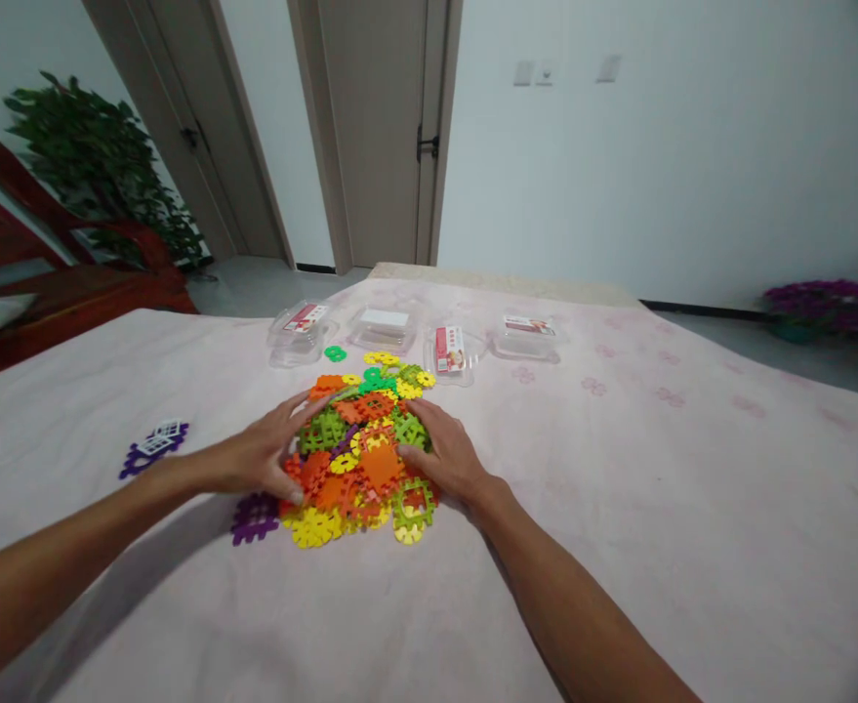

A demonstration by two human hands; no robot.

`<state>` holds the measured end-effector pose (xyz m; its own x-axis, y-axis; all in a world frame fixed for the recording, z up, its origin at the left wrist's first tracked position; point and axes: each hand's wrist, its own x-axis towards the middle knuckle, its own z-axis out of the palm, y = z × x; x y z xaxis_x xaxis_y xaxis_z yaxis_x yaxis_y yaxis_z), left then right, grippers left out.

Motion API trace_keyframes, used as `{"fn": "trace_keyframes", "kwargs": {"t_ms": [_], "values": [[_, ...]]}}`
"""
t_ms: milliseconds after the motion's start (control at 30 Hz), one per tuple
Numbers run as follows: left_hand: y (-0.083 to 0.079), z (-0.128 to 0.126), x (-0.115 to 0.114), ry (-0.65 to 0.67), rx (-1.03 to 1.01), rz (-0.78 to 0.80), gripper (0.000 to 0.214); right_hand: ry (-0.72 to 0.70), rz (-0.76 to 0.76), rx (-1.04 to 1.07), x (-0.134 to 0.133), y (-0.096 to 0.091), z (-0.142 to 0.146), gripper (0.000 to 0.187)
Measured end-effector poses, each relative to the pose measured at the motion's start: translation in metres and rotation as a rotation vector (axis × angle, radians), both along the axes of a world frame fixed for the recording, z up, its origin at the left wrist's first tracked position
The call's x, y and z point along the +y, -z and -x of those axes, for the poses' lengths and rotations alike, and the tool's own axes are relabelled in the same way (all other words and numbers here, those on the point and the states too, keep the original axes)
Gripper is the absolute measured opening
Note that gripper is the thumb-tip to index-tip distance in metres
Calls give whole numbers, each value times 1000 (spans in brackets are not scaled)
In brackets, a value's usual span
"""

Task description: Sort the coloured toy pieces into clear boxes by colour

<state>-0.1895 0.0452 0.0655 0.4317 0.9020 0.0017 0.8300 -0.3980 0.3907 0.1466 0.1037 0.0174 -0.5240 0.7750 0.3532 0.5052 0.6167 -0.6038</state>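
We see the left hand and right hand, both open, fingers curved against either side of a heap of colourful plastic pieces on pale pink cloth; behind it stand four clear containers in a loose row. Farther back, we make out a grey-brown door.

Your worktop is covered by a pale pink, flower-printed cloth. On it lie a heap of colourful plastic pieces, purple and white pieces to its left, and four clear containers beyond.
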Motion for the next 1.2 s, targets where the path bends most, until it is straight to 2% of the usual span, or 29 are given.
{"fn": "trace_keyframes", "kwargs": {"t_ms": [100, 200, 300, 433, 600, 667, 733, 833, 933, 1067, 1200], "values": [[26, -20, -16, -86, -184, -115, 117, 10, -14, -8, -6, -4, 6, 72], [31, -47, -17, -135, -297, -225, 101, 29, -23, 77, -8, -3, 11, 63], [25, -69, -10, -181, -361, -292, 85, 73, -1, 238, -7, 2, 14, 50], [12, -94, 3, -260, -444, -322, 64, 198, 33, 436, -4, 5, 18, 34], [-11, -119, 31, -181, -425, -311, 34, 318, 92, 593, 0, -1, 13, 31], [-16, -121, 50, -198, -392, -293, 35, 282, 89, 563, 4, -2, 5, 31], [-17, -121, 73, -209, -294, -261, 45, 242, 74, 496, 8, 0, -4, 31], [-11, -124, 107, -170, -139, -199, 54, 257, 80, 461, 14, 7, -12, 34], [-4, -135, 132, -111, -57, -127, 54, 272, 88, 488, 18, 13, -13, 34], [-4, -150, 141, -82, 26, -50, 51, 284, 76, 537, 20, 13, -14, 34], [-12, -152, 126, -89, 65, -29, 45, 363, 116, 586, 22, 13, -15, 37]]}}
